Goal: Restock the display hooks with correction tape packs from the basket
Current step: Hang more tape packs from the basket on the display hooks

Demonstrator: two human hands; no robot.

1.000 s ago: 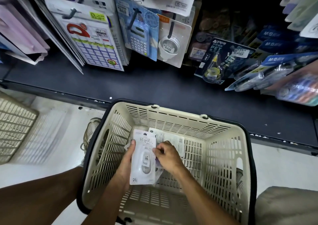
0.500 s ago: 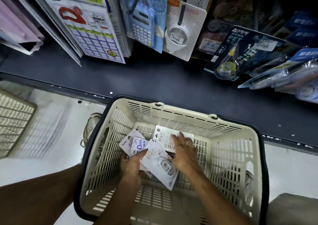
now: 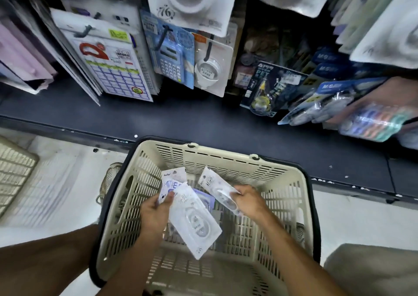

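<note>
- The left hand (image 3: 153, 214) had its grip closed on a fanned bunch of flat white correction tape packs (image 3: 194, 223), thumb on top, probably so several could be carried to the hooks at once.
- The right hand (image 3: 247, 201) pinched one more white blister pack (image 3: 217, 189) by its lower end, tilted up, seemingly being separated from the others.
- Both hands hovered inside the cream slotted plastic basket (image 3: 226, 160), nearer its far wall; a purple pack (image 3: 207, 199) lay between them.
- The basket stood on the pale floor (image 3: 56, 182) against the dark shelf edge (image 3: 203, 123), within reach of the hanging display cards (image 3: 212, 69), a sensible spot for restocking.
</note>
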